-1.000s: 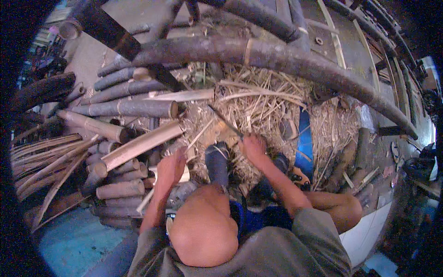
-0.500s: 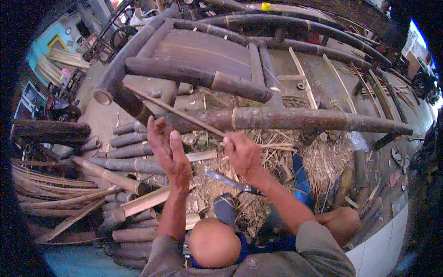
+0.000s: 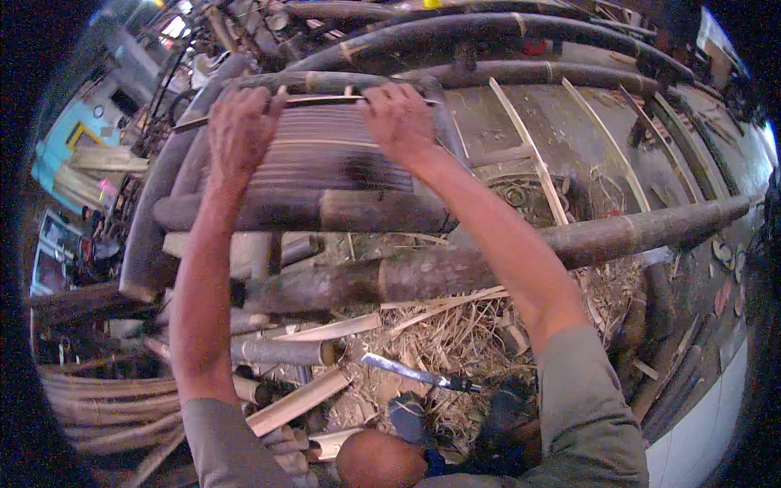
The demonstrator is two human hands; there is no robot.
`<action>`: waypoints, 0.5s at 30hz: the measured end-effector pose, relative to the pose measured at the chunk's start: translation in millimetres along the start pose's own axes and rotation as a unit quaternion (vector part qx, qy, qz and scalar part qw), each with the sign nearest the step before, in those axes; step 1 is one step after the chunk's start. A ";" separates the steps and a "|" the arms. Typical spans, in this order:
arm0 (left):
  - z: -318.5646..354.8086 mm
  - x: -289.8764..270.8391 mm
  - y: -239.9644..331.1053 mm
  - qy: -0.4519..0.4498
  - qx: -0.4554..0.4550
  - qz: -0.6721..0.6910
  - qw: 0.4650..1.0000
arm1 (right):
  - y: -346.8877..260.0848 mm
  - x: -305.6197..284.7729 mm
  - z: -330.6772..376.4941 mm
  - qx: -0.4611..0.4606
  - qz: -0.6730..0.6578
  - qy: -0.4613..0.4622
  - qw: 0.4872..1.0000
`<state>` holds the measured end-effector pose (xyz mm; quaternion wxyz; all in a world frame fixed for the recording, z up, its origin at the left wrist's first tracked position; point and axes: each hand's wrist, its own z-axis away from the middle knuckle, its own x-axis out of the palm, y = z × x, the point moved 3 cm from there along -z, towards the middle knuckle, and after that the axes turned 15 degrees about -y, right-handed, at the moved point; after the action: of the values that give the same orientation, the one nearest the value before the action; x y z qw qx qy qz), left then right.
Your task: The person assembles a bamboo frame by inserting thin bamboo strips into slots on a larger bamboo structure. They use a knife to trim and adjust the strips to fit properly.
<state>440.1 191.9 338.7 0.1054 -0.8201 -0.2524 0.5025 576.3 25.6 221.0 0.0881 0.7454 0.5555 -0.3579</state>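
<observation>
A thin dark bamboo strip [image 3: 321, 101] lies crosswise over the far side of a slatted bamboo panel [image 3: 317, 171]. My left hand [image 3: 242, 130] grips it toward its left part, fingers curled over it. Toward the other end, my right hand [image 3: 399, 122] is also closed on the strip. Just beyond both hands runs the panel's far rail [image 3: 313, 80], where short pale pegs stick up. A thick dark rail [image 3: 382, 210] borders the panel on the near side, beneath my forearms. Whether the strip touches the slats I cannot tell.
A long bamboo pole [image 3: 439, 272] crosses in front of me. Nearer, a knife [image 3: 407, 370] with a bare blade lies on shavings [image 3: 455, 325] by my feet. Split bamboo and cut poles [image 3: 285, 351] are piled at the left. Pale strips [image 3: 529, 150] span the frame at the right.
Both hands have moved forward and up, from above the near pole to the far side of the panel. The strip, slanting before, now lies crosswise, with my left hand closed on it.
</observation>
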 end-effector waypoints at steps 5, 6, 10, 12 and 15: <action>-56.9 52.6 -18.4 -0.039 -0.028 0.025 0.999 | 28.2 84.4 -38.9 0.031 -0.058 0.012 0.998; -63.3 56.5 -21.7 -0.054 -0.036 0.037 0.997 | 31.5 90.9 -47.1 0.041 -0.070 0.000 0.997; -78.9 74.7 -41.9 -0.101 -0.034 0.030 0.994 | 36.0 110.7 -59.8 0.050 -0.107 -0.061 0.991; -83.8 77.2 -47.7 -0.084 -0.015 0.038 0.996 | 37.2 110.4 -61.5 0.030 -0.127 -0.014 0.991; -98.0 88.9 -53.7 -0.176 -0.045 0.081 0.980 | 40.5 108.0 -57.4 0.058 -0.119 -0.042 0.990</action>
<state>542.2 291.7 339.4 -0.0189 -0.7407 -0.2226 0.6336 651.1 123.7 183.9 0.0249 0.6623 0.6144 -0.4281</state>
